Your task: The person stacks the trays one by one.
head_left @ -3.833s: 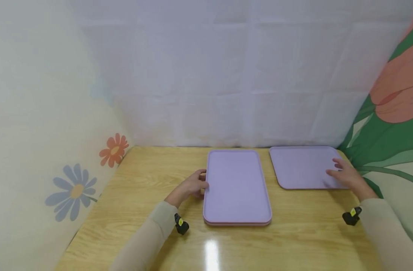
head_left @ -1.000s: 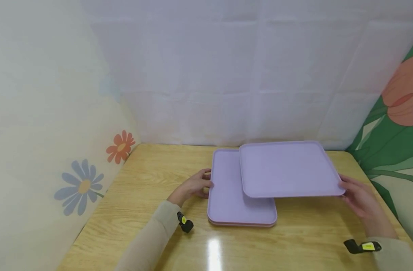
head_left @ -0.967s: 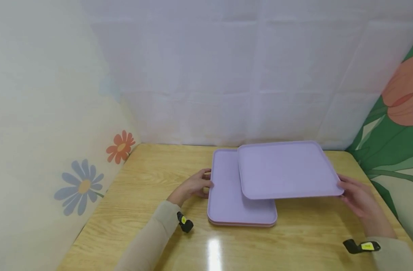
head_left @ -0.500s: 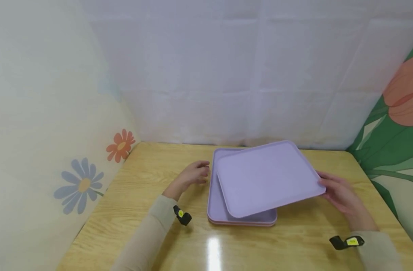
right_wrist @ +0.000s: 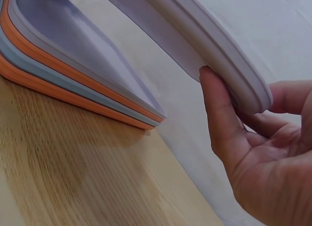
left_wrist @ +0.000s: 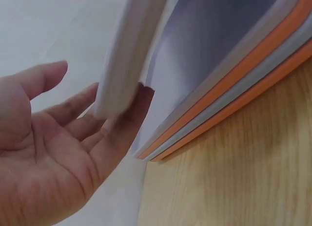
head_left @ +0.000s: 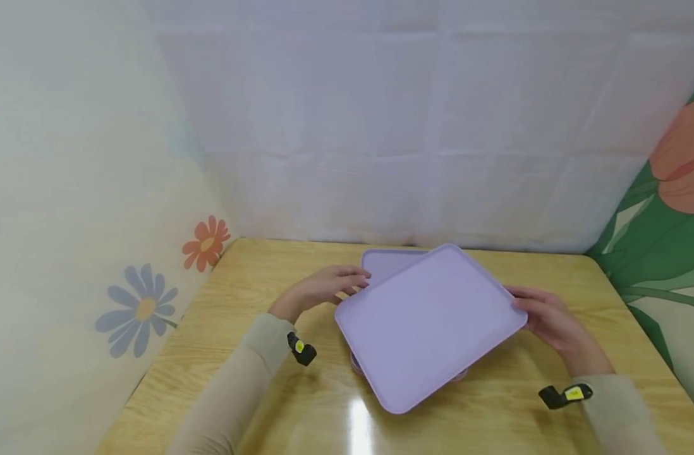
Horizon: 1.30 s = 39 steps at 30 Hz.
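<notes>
A lilac rectangular tray [head_left: 429,328] is held aslant above a stack of trays [head_left: 383,262], turned so one corner points toward me. My right hand [head_left: 552,322] pinches its right corner, thumb on one side and fingers on the other, as the right wrist view confirms. At its left corner my left hand [head_left: 327,287] reaches over the stack's left side; in the left wrist view its fingers lie at the tray's edge and the thumb stands apart from it. Much of the stack is hidden under the raised tray. Its edges [left_wrist: 234,80] show orange and grey-blue layers below a lilac top.
The stack rests on a wood-grain table [head_left: 244,284]. A white cloth backdrop [head_left: 381,126] hangs behind the table. Flower-printed panels [head_left: 145,309] stand at the left and right sides.
The right hand has taken the right-hand tray off the table and carried it leftward over the stack, rotating it. The left hand has let go of the stack's edge and risen to the raised tray.
</notes>
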Tool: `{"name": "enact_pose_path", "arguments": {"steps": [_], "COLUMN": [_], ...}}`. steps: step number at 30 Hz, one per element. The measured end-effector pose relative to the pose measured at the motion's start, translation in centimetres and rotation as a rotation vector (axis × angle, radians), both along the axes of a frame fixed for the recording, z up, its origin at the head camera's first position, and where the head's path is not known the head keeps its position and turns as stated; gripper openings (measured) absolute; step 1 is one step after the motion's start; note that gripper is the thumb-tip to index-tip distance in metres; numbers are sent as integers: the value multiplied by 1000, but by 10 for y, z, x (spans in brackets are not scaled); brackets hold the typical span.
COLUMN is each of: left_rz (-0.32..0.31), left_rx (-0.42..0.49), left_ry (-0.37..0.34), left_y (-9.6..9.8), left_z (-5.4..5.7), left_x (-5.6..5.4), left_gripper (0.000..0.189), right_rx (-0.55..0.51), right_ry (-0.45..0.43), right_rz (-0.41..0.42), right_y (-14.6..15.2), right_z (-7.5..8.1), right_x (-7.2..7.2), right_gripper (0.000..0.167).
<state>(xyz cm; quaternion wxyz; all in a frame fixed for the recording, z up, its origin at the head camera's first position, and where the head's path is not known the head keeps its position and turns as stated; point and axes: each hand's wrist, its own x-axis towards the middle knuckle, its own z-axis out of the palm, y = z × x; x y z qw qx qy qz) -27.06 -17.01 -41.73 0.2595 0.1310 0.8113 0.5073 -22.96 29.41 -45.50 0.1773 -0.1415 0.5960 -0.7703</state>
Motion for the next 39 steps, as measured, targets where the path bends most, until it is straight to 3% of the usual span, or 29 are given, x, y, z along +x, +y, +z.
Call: {"name": "enact_pose_path", "arguments": {"steps": [3,8,15,19,23,30,35,39], "left_rz": [-62,-101,-115,-66,-9,137,214,238], "left_rx": [-44,-76,51,157,250,294,335,369], "left_ry": [-26,-78,-130,-137,-122,-82,-90,-95], "left_y": [6,14,17,19,21,23,25,28], "left_z": [2,0,-12,-13,-13,-15,-17,-18], "left_x": [3,10,18,26,33,38,41,44], "left_gripper": [45,48,44,47,47,51,50,51], "right_rx": [37,71,100,-49,-161,39,173,247], "right_ry": [6,4,-85,-174,-185,-157,-140,-119], "right_rz": [16,25,-44,-115,-100,-138,-186,-197], "right_y": [-4,-9,-18,-28,-39,-60,-69,-74], "right_z": [0,1,11,16,15,18,22,22], "right_x": [-5,-16,-28,-27,-19,-6,-3,-3], "right_gripper": [42,42,34,32,33,16,56,68]}}
